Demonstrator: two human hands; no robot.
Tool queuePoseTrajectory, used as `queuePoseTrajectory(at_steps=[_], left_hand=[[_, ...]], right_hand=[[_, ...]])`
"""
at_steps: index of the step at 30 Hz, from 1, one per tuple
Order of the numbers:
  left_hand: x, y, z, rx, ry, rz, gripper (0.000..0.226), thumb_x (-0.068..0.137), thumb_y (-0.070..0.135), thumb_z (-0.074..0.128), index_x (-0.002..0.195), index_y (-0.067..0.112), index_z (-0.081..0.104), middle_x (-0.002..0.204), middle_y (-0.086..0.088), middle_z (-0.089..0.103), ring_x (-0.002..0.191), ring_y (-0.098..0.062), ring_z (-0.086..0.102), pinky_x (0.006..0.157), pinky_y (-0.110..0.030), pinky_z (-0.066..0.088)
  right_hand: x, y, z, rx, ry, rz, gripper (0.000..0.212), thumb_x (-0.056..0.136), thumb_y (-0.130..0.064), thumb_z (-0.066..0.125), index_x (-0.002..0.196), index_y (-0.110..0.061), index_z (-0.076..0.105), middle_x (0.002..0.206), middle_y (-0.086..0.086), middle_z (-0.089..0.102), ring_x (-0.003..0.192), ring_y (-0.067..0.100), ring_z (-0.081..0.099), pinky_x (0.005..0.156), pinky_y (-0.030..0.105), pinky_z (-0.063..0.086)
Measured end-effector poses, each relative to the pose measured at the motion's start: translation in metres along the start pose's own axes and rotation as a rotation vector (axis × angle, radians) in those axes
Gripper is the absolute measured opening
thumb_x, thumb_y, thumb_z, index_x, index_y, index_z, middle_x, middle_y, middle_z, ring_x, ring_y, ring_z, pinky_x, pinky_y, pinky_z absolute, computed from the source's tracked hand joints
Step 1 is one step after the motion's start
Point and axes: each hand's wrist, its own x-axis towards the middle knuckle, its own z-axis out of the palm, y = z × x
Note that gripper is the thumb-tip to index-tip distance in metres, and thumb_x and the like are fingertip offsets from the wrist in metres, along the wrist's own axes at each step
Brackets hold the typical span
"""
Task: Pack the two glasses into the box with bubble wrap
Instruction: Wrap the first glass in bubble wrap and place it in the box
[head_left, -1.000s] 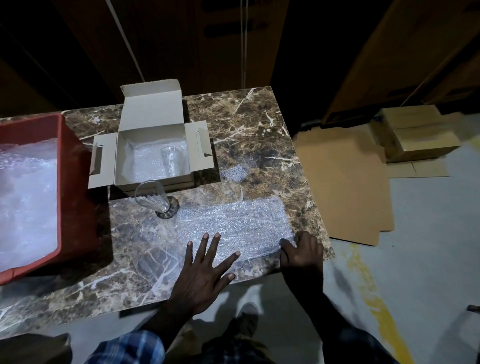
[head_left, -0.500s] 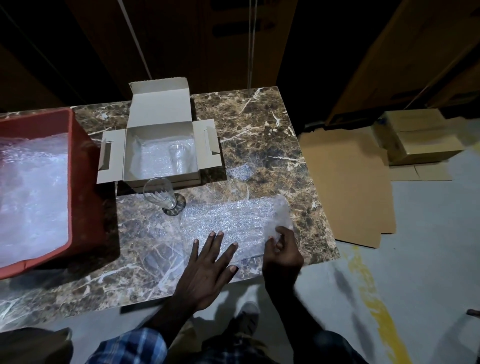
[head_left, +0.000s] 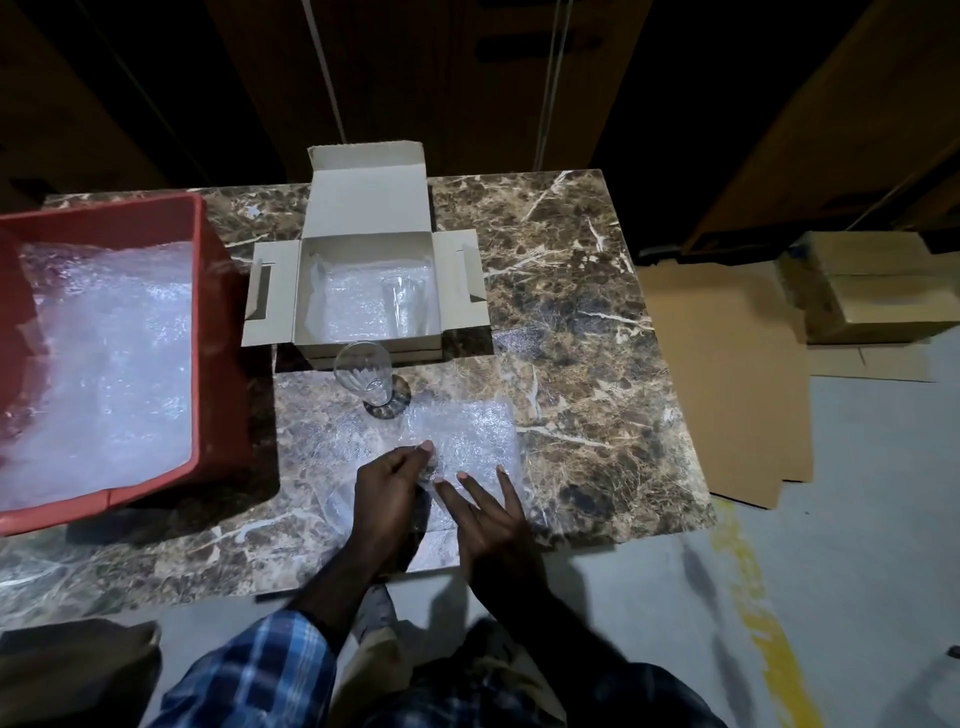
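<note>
We are partway through the packing. One glass (head_left: 402, 306) is already standing in the right part of the open box (head_left: 366, 299), which is lined with bubble wrap, at the far middle of the tabletop (head_left: 587, 312). The second glass (head_left: 363, 371) is standing unwrapped on the tabletop, just in front of the box's near wall and at the far left corner of the loose bubble wrap sheet (head_left: 467, 436). We judge that wrapping this glass, seating it beside the first, and closing the flaps are the steps remaining. We are working on the sheet near the tabletop's front edge: the left hand (head_left: 387, 499) is pinching a raised fold of the sheet between thumb and fingertips, while the right hand (head_left: 493, 525) is pressing on the sheet with its fingers straight and spread, its grip released. Compared with a second ago, the sheet is no longer lying flat at full width; its right end has been folded leftward, the right hand has travelled from the sheet's right end to its middle, and the left hand has changed from a flat press to a pinch. A red bin (head_left: 208, 322) holding more wrap is sitting at the left.
</note>
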Motion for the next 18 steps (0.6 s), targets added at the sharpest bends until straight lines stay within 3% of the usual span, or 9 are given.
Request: queuePoseTrajectory(at_steps=[3,7,10,11,12,14,18], left_hand=[[0.013,-0.003,-0.007,0.247,0.052,0.099,0.024,0.093,0.015,0.07,0.071,0.005,0.067,0.059,-0.007,0.056,0.051,-0.015,0.049,0.051,-0.023,0.04],[0.028,-0.013,-0.021,0.442,0.058,0.219,0.027,0.095,0.023,0.068,0.07,0.014,0.063,0.059,-0.004,0.06,0.057,-0.015,0.051,0.062,-0.033,0.043],[0.027,-0.016,-0.024,0.547,0.078,0.315,0.024,0.096,0.025,0.066,0.074,0.017,0.064,0.063,-0.005,0.064,0.059,-0.021,0.059,0.062,-0.033,0.047],[0.026,-0.016,-0.025,0.586,0.087,0.355,0.022,0.096,0.023,0.065,0.075,0.019,0.063,0.062,-0.002,0.064,0.058,-0.016,0.06,0.061,-0.03,0.047],[0.024,-0.015,-0.025,0.623,0.095,0.396,0.022,0.096,0.02,0.065,0.075,0.021,0.062,0.059,0.002,0.062,0.054,-0.006,0.057,0.058,-0.025,0.046],[0.018,-0.014,-0.025,0.676,0.105,0.473,0.02,0.096,0.015,0.064,0.077,0.02,0.059,0.054,0.007,0.056,0.05,-0.002,0.053,0.052,-0.016,0.038],[0.012,-0.015,-0.026,0.751,0.113,0.567,0.011,0.096,0.009,0.061,0.09,0.016,0.055,0.063,0.006,0.054,0.053,-0.014,0.051,0.053,-0.031,0.039]], right_hand=[[0.004,-0.002,0.002,-0.043,-0.072,0.002,0.051,0.09,0.004,0.044,0.141,-0.004,0.045,0.138,0.009,0.06,0.136,0.027,0.049,0.11,0.057,0.036],[0.007,0.001,-0.003,-0.143,-0.149,0.182,0.07,0.079,0.003,0.054,0.146,-0.005,0.038,0.15,0.014,0.047,0.143,0.028,0.039,0.116,0.052,0.031],[0.009,0.005,-0.007,-0.162,-0.218,0.274,0.083,0.065,0.008,0.06,0.145,-0.005,0.041,0.151,0.017,0.045,0.141,0.031,0.041,0.113,0.051,0.037],[0.01,0.006,-0.008,-0.16,-0.247,0.286,0.086,0.061,0.006,0.066,0.143,-0.004,0.044,0.151,0.018,0.045,0.139,0.033,0.043,0.111,0.051,0.04],[0.011,0.007,-0.01,-0.154,-0.288,0.292,0.09,0.056,0.0,0.075,0.142,-0.003,0.047,0.15,0.019,0.045,0.139,0.034,0.044,0.111,0.051,0.039],[0.012,0.008,-0.013,-0.153,-0.386,0.281,0.11,0.041,-0.018,0.092,0.141,-0.003,0.048,0.152,0.021,0.042,0.139,0.036,0.043,0.113,0.049,0.031],[0.011,0.01,-0.013,-0.138,-0.437,0.282,0.13,0.038,-0.046,0.093,0.148,-0.002,0.038,0.158,0.023,0.03,0.146,0.035,0.028,0.114,0.051,0.024]])
